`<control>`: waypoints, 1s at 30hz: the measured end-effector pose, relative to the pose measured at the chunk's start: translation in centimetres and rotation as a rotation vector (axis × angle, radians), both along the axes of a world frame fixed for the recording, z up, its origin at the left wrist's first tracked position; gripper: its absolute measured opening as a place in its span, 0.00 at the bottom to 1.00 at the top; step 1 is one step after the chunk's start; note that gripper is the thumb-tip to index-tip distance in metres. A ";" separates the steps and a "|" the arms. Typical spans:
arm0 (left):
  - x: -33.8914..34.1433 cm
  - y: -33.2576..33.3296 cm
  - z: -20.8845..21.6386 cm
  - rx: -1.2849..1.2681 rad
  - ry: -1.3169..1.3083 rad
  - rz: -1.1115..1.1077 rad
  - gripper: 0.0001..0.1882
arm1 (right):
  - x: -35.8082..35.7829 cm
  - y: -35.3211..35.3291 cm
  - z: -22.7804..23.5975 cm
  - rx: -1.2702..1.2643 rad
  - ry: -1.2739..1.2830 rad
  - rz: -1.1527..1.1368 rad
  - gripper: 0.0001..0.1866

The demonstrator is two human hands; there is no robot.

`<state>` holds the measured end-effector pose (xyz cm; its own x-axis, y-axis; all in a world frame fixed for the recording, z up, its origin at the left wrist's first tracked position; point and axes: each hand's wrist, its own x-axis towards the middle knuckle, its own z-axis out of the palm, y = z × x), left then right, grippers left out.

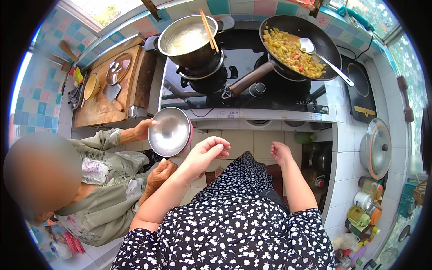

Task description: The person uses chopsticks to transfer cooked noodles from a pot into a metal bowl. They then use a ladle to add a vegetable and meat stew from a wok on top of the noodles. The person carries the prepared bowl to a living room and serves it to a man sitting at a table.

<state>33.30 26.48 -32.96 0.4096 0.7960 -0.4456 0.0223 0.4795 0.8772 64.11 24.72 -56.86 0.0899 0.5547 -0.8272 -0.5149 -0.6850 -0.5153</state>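
My left hand (pixel 209 155) hovers in front of the stove, its fingers loosely bent and nothing in it. To its left is a shiny steel bowl (pixel 168 131), held by another person's hand (pixel 143 129) at the rim. That person's other hand (pixel 163 173) is closed, close to my left forearm. My right hand (pixel 281 153) hangs in the air at my right side, fingers curled in, with no object visible in it. Neither of my hands touches anything.
On the black stove (pixel 245 96) stand a pot (pixel 189 56) of pale, cloudy contents with chopsticks (pixel 208 29) across it, and a wok (pixel 332 42) of diced vegetables with a white spatula (pixel 330 65). The wok's handle (pixel 252 78) juts toward me. A cleaver (pixel 111 92) lies on the cutting board (pixel 96 118).
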 end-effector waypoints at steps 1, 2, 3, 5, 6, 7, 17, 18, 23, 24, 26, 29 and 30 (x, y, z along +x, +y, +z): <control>0.5 0.2 0.0 -0.039 -0.001 -0.024 0.11 | -0.2 -0.6 0.7 0.001 0.000 0.015 0.07; 0.9 0.5 -0.2 -0.081 0.001 -0.046 0.11 | -0.8 -0.8 1.8 0.014 0.002 0.051 0.08; 1.0 1.0 -0.5 -0.132 -0.056 0.007 0.12 | -1.2 -0.8 3.1 0.028 0.004 0.088 0.09; 1.3 2.2 -0.7 -0.139 -0.114 0.152 0.12 | -1.5 -1.4 4.7 0.060 -0.023 0.118 0.11; 1.5 2.8 -0.8 -0.142 -0.145 0.221 0.12 | -2.0 -0.6 4.5 0.071 -0.005 0.102 0.10; 1.3 3.0 -0.8 -0.115 -0.138 0.233 0.12 | -1.8 -0.2 4.2 0.068 0.001 0.069 0.10; 2.9 -1.2 -8.3 -0.306 0.113 -0.006 0.13 | 10.1 5.0 -15.0 -0.147 -0.098 -0.499 0.10; 3.3 -1.4 -9.4 -0.310 0.177 -0.007 0.13 | 11.1 6.2 -16.3 -0.165 -0.110 -0.503 0.11; 5.9 -2.7 -15.2 -0.459 0.258 0.066 0.14 | 14.5 9.9 -24.5 -0.233 -0.239 -0.355 0.16; 6.7 -2.7 -16.0 -0.474 0.285 0.079 0.14 | 15.2 10.5 -25.5 -0.151 -0.233 -0.304 0.14; 7.4 -3.2 -17.4 -0.474 0.262 0.122 0.13 | 16.3 12.2 -26.8 -0.096 -0.275 -0.238 0.14; 8.6 -3.2 -18.2 -0.496 0.303 0.175 0.13 | 17.6 13.9 -28.0 -0.116 -0.380 -0.162 0.14; 8.8 -3.1 -18.4 -0.501 0.317 0.197 0.13 | 18.0 14.4 -28.3 -0.125 -0.419 -0.128 0.14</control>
<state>42.08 23.36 -51.35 0.0635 0.5063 -0.8600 0.1137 0.8525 0.5102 82.09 39.11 -85.12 0.4928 0.4153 -0.7646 -0.3642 -0.6996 -0.6147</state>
